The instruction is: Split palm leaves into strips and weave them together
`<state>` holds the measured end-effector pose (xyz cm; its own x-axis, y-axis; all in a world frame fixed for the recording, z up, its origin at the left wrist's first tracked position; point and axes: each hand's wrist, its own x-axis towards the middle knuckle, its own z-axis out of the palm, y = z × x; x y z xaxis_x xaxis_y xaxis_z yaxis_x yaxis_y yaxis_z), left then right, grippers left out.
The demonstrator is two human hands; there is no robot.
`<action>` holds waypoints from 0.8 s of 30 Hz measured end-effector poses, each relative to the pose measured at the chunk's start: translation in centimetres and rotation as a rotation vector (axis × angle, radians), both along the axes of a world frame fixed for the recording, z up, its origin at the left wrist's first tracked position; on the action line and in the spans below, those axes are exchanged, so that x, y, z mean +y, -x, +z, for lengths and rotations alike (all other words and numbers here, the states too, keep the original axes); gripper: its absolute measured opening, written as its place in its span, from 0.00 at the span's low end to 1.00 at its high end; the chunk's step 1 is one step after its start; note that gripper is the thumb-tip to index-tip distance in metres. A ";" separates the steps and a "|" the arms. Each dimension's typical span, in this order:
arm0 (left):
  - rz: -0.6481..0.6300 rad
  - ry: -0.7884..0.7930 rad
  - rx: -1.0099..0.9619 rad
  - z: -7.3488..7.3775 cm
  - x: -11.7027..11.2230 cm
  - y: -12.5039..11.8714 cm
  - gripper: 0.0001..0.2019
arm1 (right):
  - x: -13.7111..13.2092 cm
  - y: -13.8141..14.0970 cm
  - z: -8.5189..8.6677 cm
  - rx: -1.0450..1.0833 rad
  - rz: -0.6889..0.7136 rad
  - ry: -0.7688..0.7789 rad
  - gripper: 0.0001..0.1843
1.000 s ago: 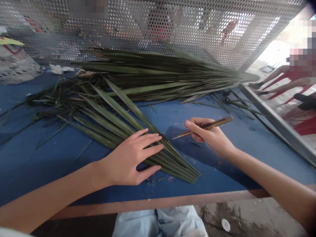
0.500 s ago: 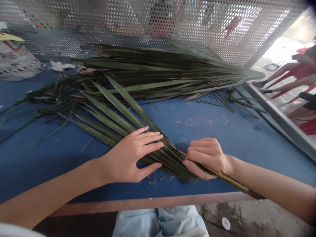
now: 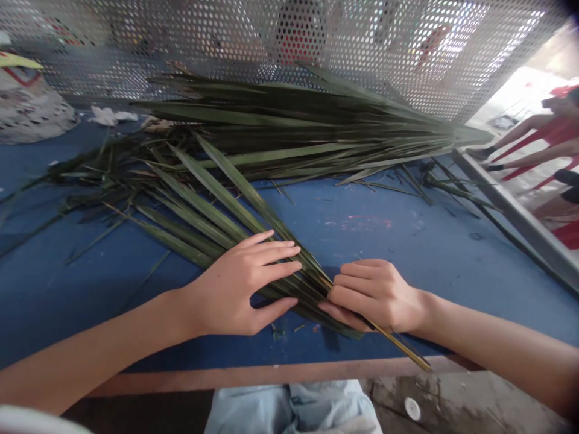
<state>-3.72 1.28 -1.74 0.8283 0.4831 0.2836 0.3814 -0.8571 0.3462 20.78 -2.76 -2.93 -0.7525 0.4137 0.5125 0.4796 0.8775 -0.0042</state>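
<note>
My left hand (image 3: 246, 289) lies flat with fingers spread on a fan of long green palm leaves (image 3: 212, 208) on the blue table (image 3: 407, 247). My right hand (image 3: 373, 295) is closed around a thin yellowish-brown stick tool (image 3: 400, 346). Its tip points into the narrow end of the leaf fan, just right of my left fingers. The tool's back end sticks out toward the table's near edge.
A large pile of palm leaves (image 3: 307, 123) lies along the perforated metal screen (image 3: 362, 42) at the back. Leaf scraps (image 3: 81, 181) are scattered at left. A grey bag (image 3: 31, 114) sits far left. A metal rail (image 3: 515, 217) bounds the right; people in red sit beyond.
My right hand swung the stick tool from raised above the table down to the leaf fan's narrow end, then edged slightly left. The left hand stayed pressed on the leaves.
</note>
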 end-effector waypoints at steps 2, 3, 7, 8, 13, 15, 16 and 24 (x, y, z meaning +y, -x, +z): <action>-0.002 -0.007 0.006 0.1 0.0 0.0 0.20 | 0.1 0.1 0.0 0.005 0.010 0.022 0.16; -0.002 -0.008 0.009 0.1 0.0 0.0 0.19 | 0.1 0.1 0.0 0.011 0.018 0.036 0.16; 0.001 0.008 0.016 0.1 0.1 0.0 0.20 | 0.1 0.1 0.2 0.072 0.045 0.144 0.16; 0.003 0.013 0.019 0.0 0.1 0.1 0.20 | 0.1 -0.1 0.3 0.110 0.040 0.193 0.16; -0.024 0.044 0.035 0.0 0.3 0.3 0.26 | 1.1 -0.8 0.5 0.511 -0.279 0.492 0.17; -0.053 0.077 0.028 0.2 0.3 0.3 0.27 | 1.7 -1.0 0.4 0.608 -0.381 0.599 0.18; -0.073 0.098 0.021 0.4 0.2 0.3 0.27 | 1.9 -1.0 0.4 0.626 -0.396 0.647 0.19; -0.232 0.175 0.029 1.6 -0.3 0.1 0.27 | 1.5 -1.1 0.6 0.640 -0.358 0.733 0.24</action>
